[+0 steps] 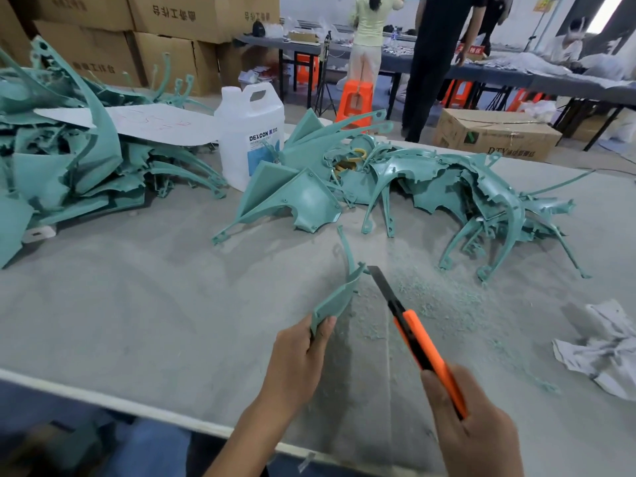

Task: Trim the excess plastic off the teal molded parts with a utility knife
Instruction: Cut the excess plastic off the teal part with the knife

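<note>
Left hand (299, 359) grips the near end of one teal part (339, 294), thumb on its face. It holds the part tilted up off the surface (155, 304), probably to leave the far edge free for cutting. Right hand (478, 428) is wrapped round the rear of the orange utility knife (423, 342). The blade is extended, its tip just beside the part's far edge; contact unclear. Teal shavings (440, 297) lie beneath the blade. More teal parts in a pile (430, 187), well beyond both hands.
</note>
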`<state>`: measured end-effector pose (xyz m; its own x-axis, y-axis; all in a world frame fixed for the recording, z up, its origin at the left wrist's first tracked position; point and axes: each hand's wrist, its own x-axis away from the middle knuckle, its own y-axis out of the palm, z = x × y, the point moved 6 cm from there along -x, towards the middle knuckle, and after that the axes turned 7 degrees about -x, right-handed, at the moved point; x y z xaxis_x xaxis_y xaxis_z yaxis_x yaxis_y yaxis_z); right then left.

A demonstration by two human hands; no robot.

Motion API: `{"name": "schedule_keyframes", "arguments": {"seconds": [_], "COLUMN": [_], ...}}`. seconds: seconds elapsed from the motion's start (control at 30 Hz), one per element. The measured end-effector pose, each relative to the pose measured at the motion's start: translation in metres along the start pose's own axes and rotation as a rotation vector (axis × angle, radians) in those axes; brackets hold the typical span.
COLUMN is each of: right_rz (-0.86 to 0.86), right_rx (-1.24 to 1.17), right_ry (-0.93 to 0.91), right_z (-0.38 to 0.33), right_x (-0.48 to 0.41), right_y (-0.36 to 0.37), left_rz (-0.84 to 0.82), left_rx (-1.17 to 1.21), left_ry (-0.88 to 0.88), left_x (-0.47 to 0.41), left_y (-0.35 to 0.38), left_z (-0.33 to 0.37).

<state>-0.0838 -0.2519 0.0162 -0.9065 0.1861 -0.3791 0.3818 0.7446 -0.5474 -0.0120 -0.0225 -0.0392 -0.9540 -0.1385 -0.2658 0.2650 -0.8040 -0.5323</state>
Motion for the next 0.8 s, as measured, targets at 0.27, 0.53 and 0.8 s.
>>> {"name": "schedule_keyframes", "arguments": {"seconds": [0.27, 0.53, 0.8], "right_rz": [-0.025, -0.077, 0.077], "right_rx": [-0.066, -0.730, -0.757], "right_ry": [0.137, 0.460, 0.542], "right_z": [0.026, 0.040, 0.059], "right_x": [-0.006, 0.006, 0.004], "right_y": [-0.003, 0.018, 0.004], "left_rz": [-0.001, -0.012, 0.011], "left_rx": [0.001, 0.012, -0.410], "left_ry": [0.032, -0.023, 0.291], "left_x": [0.001, 0.001, -0.004], "left_y": [0.000, -0.001, -0.021], "left_z": [0.002, 0.002, 0.019]}}
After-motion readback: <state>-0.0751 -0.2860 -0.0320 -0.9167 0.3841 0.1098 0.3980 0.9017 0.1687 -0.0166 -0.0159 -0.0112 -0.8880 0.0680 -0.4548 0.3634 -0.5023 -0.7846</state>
